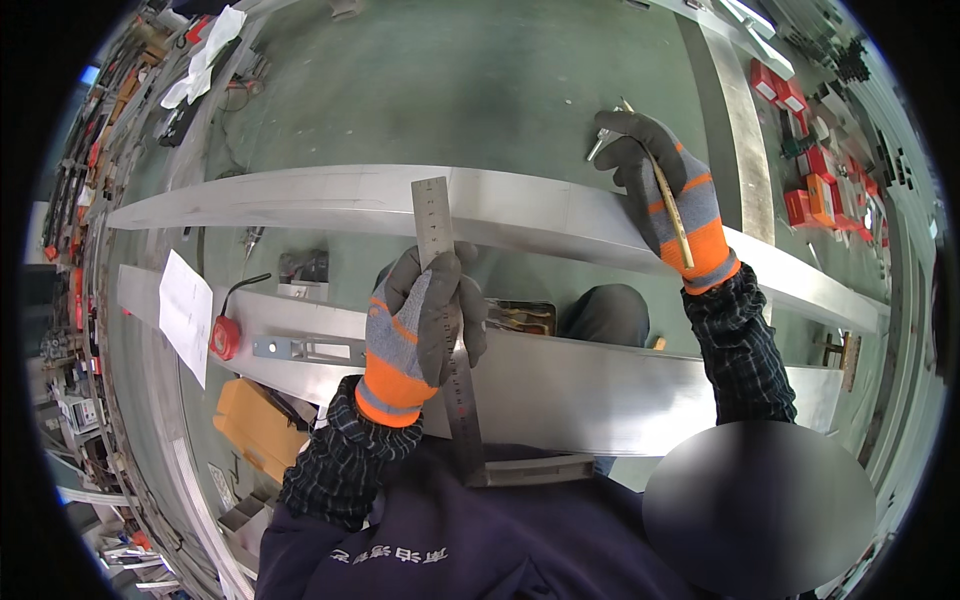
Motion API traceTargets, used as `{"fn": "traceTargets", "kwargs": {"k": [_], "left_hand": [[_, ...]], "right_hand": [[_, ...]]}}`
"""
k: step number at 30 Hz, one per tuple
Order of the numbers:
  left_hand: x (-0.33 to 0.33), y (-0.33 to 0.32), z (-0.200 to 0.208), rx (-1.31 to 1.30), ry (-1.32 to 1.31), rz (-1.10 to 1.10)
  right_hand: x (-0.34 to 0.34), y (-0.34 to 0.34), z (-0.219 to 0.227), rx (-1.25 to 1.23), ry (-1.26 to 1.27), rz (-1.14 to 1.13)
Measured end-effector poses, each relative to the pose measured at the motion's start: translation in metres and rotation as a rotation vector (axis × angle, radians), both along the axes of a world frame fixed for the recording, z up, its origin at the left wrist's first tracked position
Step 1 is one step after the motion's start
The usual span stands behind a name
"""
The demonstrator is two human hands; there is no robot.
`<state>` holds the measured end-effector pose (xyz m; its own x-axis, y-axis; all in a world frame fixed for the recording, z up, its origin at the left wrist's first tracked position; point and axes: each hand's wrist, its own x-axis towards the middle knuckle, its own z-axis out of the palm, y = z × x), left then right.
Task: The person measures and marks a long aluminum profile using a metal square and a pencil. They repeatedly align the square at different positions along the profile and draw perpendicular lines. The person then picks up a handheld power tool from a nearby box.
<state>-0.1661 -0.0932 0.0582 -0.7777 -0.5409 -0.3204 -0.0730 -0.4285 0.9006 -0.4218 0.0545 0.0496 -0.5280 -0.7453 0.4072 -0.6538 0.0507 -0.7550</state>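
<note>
Fingers (pixel 440 300) of the left hand (pixel 415 335) are clamping a steel square (pixel 447 330), blade lying across two long aluminium beams, stock at the near beam's (pixel 600 390) front edge. Right hand (pixel 665 185), fingers curled shut around a pencil (pixel 672 215), is resting on the far beam's (pixel 300 195) right stretch. Judgement: keeping the stock pressed flush against the near edge is mattering most. Paper sheet (pixel 186 312) is hanging at the left end.
</note>
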Motion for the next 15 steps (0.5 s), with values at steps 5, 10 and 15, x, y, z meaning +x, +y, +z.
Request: {"fn": "traceTargets", "kwargs": {"k": [5, 10, 15], "left_hand": [[0.015, -0.002, -0.012, 0.066, 0.079, 0.037], [0.004, -0.004, -0.002, 0.036, -0.072, -0.067], [-0.009, -0.029, 0.002, 0.082, -0.100, -0.149]], "right_hand": [[-0.003, 0.000, -0.009, 0.018, 0.013, 0.009], [0.001, -0.001, 0.001, 0.072, 0.016, 0.029], [0.002, -0.001, -0.001, 0.078, 0.024, 0.035]]}}
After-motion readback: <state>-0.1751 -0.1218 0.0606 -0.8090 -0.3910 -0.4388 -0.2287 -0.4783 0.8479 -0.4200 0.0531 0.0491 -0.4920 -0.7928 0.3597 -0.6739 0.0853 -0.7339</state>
